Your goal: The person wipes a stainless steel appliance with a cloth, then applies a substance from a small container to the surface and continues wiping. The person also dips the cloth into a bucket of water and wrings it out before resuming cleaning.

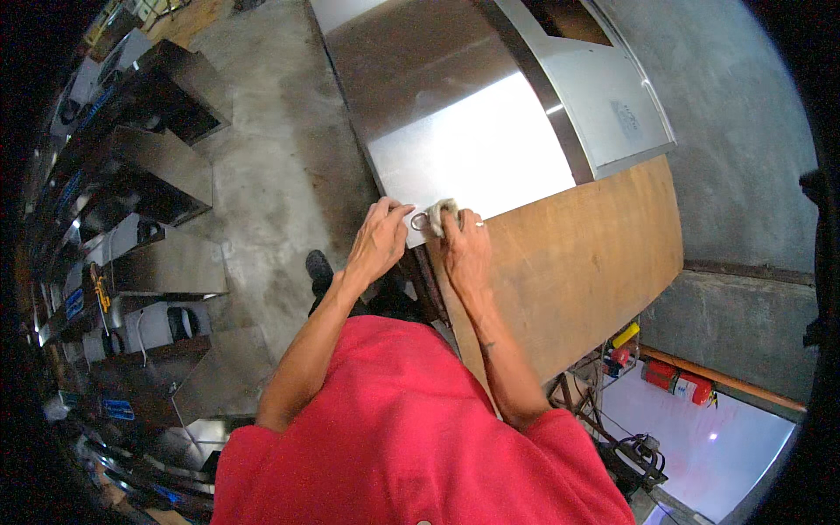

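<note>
From where I stand, R hand (464,241) pinches pale rag (439,210), prob. soft, light, best held bunched, on near corner of metal sheet (481,144); L hand (381,234) at edge, can't tell if gripping.

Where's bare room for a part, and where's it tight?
Bare: wooden board, right of the right hand, bordered by metal sheet and wall; also the sheet's glossy middle, beyond both hands. Crowded: the sheet's near-left corner, with left hand and the cloth in the right.

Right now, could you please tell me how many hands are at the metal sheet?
2: the left hand at the near-left corner of the metal sheet, the right hand holding a pale cloth.
</note>
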Tool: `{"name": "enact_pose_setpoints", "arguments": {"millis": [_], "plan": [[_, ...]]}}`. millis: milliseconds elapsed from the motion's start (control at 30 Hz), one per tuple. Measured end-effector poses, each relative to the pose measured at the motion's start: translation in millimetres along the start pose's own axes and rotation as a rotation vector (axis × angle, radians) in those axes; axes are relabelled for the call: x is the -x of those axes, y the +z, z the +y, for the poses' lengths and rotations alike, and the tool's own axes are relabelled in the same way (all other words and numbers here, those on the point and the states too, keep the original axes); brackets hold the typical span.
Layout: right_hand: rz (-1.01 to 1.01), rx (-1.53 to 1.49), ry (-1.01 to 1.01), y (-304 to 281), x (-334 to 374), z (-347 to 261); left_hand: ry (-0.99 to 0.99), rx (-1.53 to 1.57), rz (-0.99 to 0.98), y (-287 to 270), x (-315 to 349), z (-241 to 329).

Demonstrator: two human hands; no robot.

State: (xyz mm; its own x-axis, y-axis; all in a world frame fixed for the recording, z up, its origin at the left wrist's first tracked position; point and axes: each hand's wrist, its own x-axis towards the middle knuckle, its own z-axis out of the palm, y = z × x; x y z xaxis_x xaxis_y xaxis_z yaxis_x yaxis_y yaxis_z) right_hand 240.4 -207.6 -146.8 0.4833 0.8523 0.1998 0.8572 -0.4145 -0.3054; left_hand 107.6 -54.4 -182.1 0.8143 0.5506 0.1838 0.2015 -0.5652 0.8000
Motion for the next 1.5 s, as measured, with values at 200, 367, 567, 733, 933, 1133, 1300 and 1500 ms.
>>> {"name": "enact_pose_setpoints", "arguments": {"millis": [200,367,567,733,933,1133,1300,1500], "plan": [[-0.198,-0.044,0.244,-26,89,-20,-0.022,-0.058,-0.033,1,-5,6],[-0.216,-0.069,0.251,-16,113,-16,-0.051,-0.120,-0.081,5,-12,11],[-0.276,-0.127,0.271,-15,116,-27,-0.416,0.335,-0.114,10,-30,2],[-0.127,-0.330,0.217,-6,111,-31,-0.490,0.641,0.045,1,-28,-7],[-0.243,-0.370,0.208,8,61,-28,-0.604,0.538,0.035,-9,24,-24],[-0.086,-0.178,0.124,12,18,-37,-0.624,0.458,0.075,-1,79,-56],[-0.047,-0.102,-0.002,27,-1,-23,-0.655,0.439,0.044,9,96,-65],[-0.033,-0.089,-0.037,40,2,-13,-0.714,0.438,0.026,17,105,-74]]}}
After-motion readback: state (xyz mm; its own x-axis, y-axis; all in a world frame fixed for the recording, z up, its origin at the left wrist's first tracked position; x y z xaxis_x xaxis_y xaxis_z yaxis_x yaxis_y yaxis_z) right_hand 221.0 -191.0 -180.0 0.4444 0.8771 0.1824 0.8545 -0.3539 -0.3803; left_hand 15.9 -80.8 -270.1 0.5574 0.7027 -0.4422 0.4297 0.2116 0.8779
